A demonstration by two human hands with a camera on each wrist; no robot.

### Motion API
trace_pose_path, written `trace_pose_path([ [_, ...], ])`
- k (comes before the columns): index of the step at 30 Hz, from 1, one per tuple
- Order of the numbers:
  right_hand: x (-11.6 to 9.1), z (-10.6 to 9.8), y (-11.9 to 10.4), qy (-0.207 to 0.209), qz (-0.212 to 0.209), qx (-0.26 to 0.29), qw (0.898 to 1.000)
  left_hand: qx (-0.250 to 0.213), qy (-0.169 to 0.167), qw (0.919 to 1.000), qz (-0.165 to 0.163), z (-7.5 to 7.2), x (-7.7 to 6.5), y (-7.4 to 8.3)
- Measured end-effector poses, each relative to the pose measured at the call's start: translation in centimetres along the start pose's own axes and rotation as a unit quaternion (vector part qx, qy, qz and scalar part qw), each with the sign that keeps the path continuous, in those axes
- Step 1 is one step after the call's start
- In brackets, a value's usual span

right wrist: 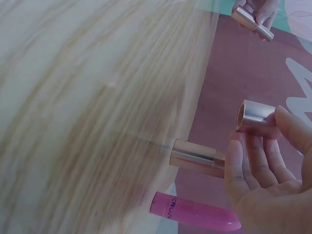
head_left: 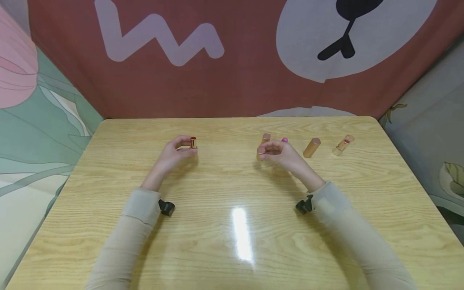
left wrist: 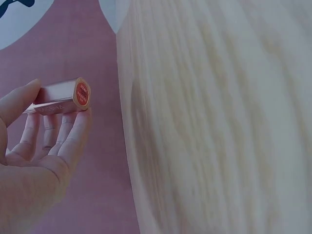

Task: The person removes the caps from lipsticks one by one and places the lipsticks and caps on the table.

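In the head view my left hand (head_left: 173, 152) is at the left side of the table, pinching an uncapped gold lipstick (head_left: 193, 143) upright, its red tip at the top. The left wrist view shows the lipstick's base (left wrist: 82, 94) with a red label, held above the wood between thumb and fingers. My right hand (head_left: 286, 156) pinches a rose-gold lipstick cap (right wrist: 259, 118) by its closed end, the hollow end facing down toward the table. Just behind that cap stands a capped gold lipstick (head_left: 266, 137). A bright pink lipstick tube (right wrist: 192, 213), mostly hidden by the right hand in the head view, stands close by.
Farther right on the wooden table (head_left: 203, 241) stand another gold lipstick (head_left: 312, 148) and a clear-capped lipstick (head_left: 342, 146). A red patterned cloth (head_left: 246, 88) rises behind the table's back edge.
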State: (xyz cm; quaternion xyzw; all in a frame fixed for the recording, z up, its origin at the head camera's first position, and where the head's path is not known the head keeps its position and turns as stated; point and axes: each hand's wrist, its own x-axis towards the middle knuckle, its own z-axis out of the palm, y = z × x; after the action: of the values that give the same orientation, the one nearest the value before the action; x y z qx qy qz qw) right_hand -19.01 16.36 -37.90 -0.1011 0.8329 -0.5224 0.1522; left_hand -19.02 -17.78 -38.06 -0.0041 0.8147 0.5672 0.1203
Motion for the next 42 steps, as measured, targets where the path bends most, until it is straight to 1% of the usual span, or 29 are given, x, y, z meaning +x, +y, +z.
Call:
trace_pose_path([
  [5,0.0,-0.1,0.3,0.000,0.006,-0.007,1.000,-0.011,0.002,0.9999,0.003,-0.6,-0.1,-0.2],
  [13,0.1,0.0,1.0,-0.008,0.016,-0.015,1.000,0.006,0.011,0.9999,0.004,-1.5,-0.4,-0.7],
  [20,0.1,0.1,1.6,-0.014,0.018,-0.009,1.000,0.005,0.019,0.9998,0.006,-2.2,-0.6,-1.0],
  [27,0.1,-0.1,1.7,-0.021,0.031,0.015,0.999,0.003,0.021,0.9998,0.005,-2.7,-0.7,-1.4],
  [31,0.1,-0.2,1.8,-0.025,0.030,0.011,0.999,0.006,0.027,0.9996,0.004,-3.1,-0.6,-1.7],
  [36,0.0,-0.3,1.8,-0.035,0.032,0.008,0.999,0.002,0.027,0.9996,0.006,-3.5,-0.7,-2.0],
  [42,0.0,-0.4,1.9,-0.044,0.029,-0.002,0.999,-0.017,0.028,0.9994,0.004,-3.8,-0.7,-2.2],
])
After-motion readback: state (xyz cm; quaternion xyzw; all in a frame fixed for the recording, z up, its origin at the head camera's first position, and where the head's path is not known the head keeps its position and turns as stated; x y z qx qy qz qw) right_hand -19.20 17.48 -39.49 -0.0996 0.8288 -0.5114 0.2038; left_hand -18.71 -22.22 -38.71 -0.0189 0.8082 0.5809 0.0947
